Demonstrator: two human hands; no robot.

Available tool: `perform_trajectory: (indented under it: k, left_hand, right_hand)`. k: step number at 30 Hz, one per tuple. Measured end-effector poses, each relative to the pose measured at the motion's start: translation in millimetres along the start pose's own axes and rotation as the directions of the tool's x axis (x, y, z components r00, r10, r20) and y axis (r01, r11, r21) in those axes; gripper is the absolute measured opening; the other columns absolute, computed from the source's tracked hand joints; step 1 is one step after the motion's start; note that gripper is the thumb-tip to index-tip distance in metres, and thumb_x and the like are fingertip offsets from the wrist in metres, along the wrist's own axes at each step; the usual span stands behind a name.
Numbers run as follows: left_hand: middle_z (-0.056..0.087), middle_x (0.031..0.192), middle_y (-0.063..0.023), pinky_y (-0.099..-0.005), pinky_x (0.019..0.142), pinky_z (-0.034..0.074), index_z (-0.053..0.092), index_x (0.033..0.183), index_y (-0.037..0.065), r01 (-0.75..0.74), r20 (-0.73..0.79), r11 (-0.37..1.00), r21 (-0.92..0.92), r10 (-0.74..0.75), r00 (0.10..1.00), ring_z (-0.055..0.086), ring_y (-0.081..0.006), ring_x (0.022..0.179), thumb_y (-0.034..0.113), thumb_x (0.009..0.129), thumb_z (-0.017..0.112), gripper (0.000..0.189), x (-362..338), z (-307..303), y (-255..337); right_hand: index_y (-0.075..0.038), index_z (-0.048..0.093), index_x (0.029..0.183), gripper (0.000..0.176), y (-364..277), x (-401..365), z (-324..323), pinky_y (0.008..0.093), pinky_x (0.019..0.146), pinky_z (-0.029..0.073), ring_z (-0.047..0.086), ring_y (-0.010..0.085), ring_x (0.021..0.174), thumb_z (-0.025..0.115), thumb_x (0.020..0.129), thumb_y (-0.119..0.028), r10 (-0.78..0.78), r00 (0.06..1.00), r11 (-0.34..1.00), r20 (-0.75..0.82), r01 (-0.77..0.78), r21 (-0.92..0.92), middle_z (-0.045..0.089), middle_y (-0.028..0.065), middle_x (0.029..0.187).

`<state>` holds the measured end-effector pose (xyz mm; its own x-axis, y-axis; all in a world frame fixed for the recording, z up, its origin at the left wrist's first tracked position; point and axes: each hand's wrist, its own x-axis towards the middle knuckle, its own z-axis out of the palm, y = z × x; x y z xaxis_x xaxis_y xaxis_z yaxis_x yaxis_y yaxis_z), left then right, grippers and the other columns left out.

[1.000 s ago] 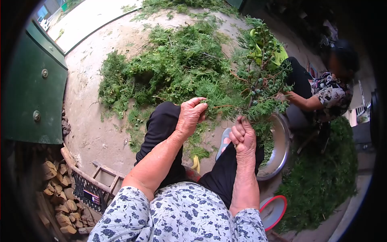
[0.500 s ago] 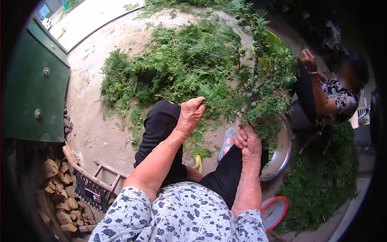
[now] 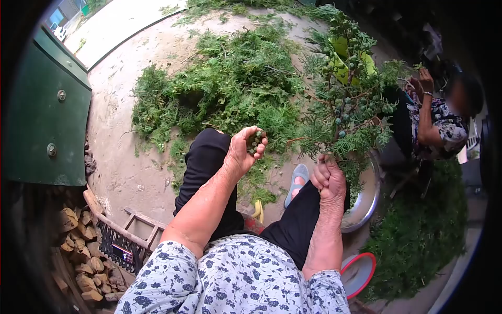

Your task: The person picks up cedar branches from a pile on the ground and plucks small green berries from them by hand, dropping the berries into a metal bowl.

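Outdoors, bare concrete ground (image 3: 112,157) underfoot, bright daylight. Green metal door (image 3: 42,115) hard on the left, sunlit pavement (image 3: 115,21) beyond its top edge. Lower left, stacked firewood (image 3: 78,261) just beside a black crate (image 3: 117,246). Green cuttings (image 3: 225,78) heaped across the ground ahead, a second heap (image 3: 418,235) off to the right.

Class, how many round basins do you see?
2: a metal basin beside the right hand, a red-rimmed basin at bottom right. Others may hide behind foliage.
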<state>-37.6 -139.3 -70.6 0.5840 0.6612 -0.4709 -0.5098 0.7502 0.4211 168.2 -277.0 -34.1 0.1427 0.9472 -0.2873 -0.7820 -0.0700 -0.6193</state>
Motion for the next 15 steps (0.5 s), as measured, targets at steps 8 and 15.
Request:
perform_trajectory:
  k: [8,15]
  left_hand:
    - [0.057,0.074,-0.0105,-0.0234,0.042,0.04,0.052,0.087,0.005,-0.128,0.07,0.991,0.024,0.126,0.99,0.051,-0.0139,0.053,0.016,0.085,0.05,0.011,-10.4,6.5,-5.1]
    - [0.057,0.069,-0.0044,-0.0203,0.042,0.041,0.055,0.084,0.007,-0.027,-0.065,0.989,0.147,0.037,0.997,0.052,-0.0101,0.052,0.024,0.085,0.057,0.017,-8.8,-2.7,-12.8]
  right_hand:
    - [-0.001,0.058,0.088,0.024,2.6,-1.1,-1.7,0.0213,0.033,0.023,0.029,0.0053,0.035,0.059,0.084,-0.025,-0.029,1.0,0.999,0.002,0.029,-0.026,0.033,-0.0044,0.05]
    - [-0.001,0.059,0.088,0.022,2.9,2.5,-1.5,0.0214,0.032,0.023,0.029,0.0054,0.035,0.057,0.086,-0.023,-0.001,1.0,0.997,0.022,-0.001,0.074,0.033,-0.0048,0.049]
